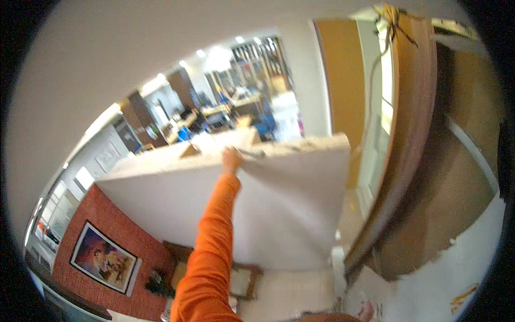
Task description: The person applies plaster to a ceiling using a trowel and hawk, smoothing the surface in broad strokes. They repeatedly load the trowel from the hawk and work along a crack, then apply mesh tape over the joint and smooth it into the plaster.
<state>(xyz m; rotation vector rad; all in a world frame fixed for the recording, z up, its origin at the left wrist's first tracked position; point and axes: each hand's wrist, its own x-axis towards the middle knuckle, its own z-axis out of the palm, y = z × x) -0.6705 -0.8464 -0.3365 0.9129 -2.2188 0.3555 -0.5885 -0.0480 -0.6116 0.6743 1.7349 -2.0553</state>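
Note:
My left hand (232, 160) is stretched far up on an orange-sleeved arm and grips the rough top edge of a tall white wall panel (289, 214). The fingers curl over the edge, beside a small grey strip lying along the top. At the bottom edge, a small pinkish shape past a strip of sleeve looks like my right hand (368, 310). Too little of it shows to tell its pose.
A wooden door frame and brown board (413, 134) lean on the right. At lower left, a red brick wall carries a framed picture (103, 257). A low wooden frame (241, 279) stands at the panel's foot. Beyond the panel lies a lit room with desks and shelves.

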